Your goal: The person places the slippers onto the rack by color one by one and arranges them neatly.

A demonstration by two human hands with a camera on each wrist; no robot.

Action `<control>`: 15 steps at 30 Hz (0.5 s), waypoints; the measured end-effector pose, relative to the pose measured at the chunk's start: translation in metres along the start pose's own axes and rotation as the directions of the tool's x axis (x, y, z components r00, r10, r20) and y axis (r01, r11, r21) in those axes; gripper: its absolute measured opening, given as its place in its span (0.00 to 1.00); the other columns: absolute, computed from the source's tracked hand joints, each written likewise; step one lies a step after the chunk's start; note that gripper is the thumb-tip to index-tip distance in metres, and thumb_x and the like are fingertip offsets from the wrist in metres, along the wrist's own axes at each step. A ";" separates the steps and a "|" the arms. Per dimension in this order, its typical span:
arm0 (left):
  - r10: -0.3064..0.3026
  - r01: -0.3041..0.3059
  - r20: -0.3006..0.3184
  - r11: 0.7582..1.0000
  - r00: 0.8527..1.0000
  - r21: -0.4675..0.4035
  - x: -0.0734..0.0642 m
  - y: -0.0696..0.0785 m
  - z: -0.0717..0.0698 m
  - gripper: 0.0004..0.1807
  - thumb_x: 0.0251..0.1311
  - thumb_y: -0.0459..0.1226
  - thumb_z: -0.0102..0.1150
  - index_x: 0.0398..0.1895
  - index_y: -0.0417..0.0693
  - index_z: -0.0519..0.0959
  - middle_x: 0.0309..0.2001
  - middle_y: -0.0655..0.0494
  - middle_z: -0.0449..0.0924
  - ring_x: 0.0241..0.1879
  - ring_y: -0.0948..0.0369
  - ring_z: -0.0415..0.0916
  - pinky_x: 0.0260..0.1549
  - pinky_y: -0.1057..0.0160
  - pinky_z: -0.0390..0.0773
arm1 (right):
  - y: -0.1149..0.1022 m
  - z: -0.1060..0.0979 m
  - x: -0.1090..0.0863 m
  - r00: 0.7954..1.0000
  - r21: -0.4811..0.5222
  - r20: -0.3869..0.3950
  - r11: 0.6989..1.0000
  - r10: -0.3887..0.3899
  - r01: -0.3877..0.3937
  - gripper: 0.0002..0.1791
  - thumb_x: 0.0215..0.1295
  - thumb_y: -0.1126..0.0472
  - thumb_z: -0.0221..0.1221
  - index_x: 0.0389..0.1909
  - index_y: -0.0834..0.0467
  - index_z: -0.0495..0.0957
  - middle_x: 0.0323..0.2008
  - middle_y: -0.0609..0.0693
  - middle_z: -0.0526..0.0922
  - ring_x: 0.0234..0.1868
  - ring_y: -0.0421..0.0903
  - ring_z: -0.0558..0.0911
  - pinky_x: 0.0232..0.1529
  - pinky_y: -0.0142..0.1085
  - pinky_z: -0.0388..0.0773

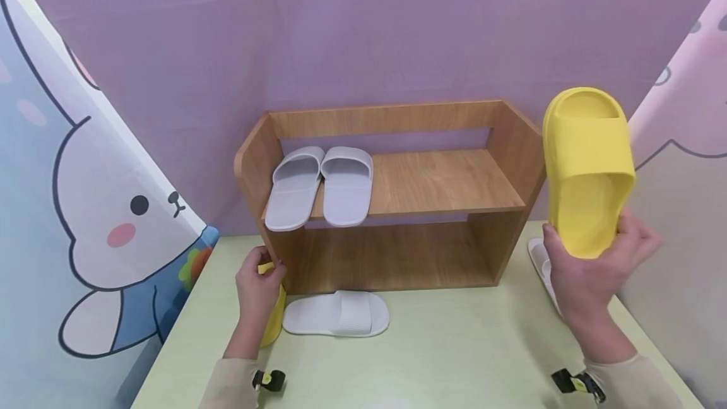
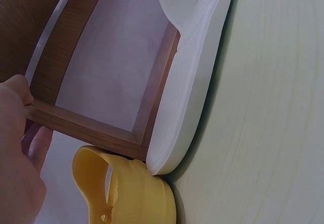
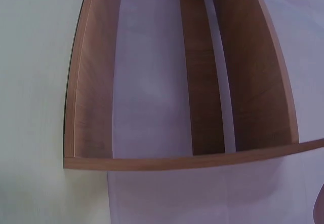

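My right hand (image 1: 593, 283) grips a yellow slipper (image 1: 587, 147) by its heel end. The slipper is held up, toe upward, at the right of the wooden shoe rack (image 1: 440, 178). With thumb and fingers on either side, my left hand (image 1: 257, 289) pinches the front edge of the rack's left side panel, which the left wrist view shows close up. Below that hand another yellow slipper (image 2: 139, 196) lies against the rack's corner, partly hidden by the hand in the head view. In the right wrist view only a sliver of the hand (image 3: 319, 209) shows.
Two light grey slippers (image 1: 348, 197) stand side by side on the upper shelf's left. A white slipper (image 1: 320, 314) lies sideways in front of the rack on the pale table (image 1: 443, 352). Another white slipper (image 1: 541, 260) lies behind my right hand. A purple cloth (image 1: 386, 30) hangs behind.
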State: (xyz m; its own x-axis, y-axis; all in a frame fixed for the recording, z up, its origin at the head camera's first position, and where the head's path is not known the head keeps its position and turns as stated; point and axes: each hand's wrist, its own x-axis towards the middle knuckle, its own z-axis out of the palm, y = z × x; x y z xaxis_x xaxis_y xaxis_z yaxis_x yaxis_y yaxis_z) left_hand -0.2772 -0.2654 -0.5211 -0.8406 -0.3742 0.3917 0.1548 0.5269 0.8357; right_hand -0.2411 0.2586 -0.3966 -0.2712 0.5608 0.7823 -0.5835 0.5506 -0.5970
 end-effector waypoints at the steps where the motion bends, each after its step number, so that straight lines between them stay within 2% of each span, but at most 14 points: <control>1: -0.002 0.002 0.001 1.000 1.000 0.000 0.000 0.000 0.000 0.18 0.69 0.27 0.71 0.59 0.45 0.82 0.54 0.49 0.85 0.60 0.47 0.83 0.51 0.49 0.89 | -0.002 0.001 0.000 1.000 0.000 0.009 1.000 0.000 0.000 0.43 0.47 0.68 0.79 0.70 0.61 0.80 0.61 0.44 0.67 0.67 0.47 0.66 0.66 0.34 0.70; 9: -0.007 0.007 0.012 1.000 1.000 -0.002 -0.002 0.002 -0.001 0.18 0.71 0.27 0.70 0.60 0.45 0.81 0.55 0.46 0.85 0.61 0.46 0.82 0.52 0.46 0.89 | -0.014 0.006 -0.004 0.998 0.037 0.062 0.999 -0.033 0.031 0.45 0.45 0.66 0.78 0.70 0.66 0.79 0.61 0.43 0.67 0.66 0.45 0.67 0.66 0.34 0.70; 15: 0.006 -0.006 0.002 1.000 1.000 -0.001 -0.003 0.003 -0.001 0.17 0.70 0.27 0.70 0.60 0.46 0.82 0.54 0.49 0.85 0.60 0.48 0.83 0.51 0.47 0.89 | -0.019 0.011 -0.008 0.992 0.030 0.107 0.997 -0.073 0.071 0.46 0.44 0.64 0.78 0.71 0.69 0.77 0.59 0.41 0.66 0.64 0.40 0.66 0.65 0.33 0.69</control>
State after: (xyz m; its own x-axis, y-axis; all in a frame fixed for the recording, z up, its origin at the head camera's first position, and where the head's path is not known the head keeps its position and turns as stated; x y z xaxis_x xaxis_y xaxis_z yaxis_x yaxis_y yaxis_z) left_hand -0.2738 -0.2640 -0.5194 -0.8407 -0.3692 0.3962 0.1606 0.5287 0.8335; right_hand -0.2362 0.2360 -0.3895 -0.3083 0.4492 0.8385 -0.6239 0.5700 -0.5347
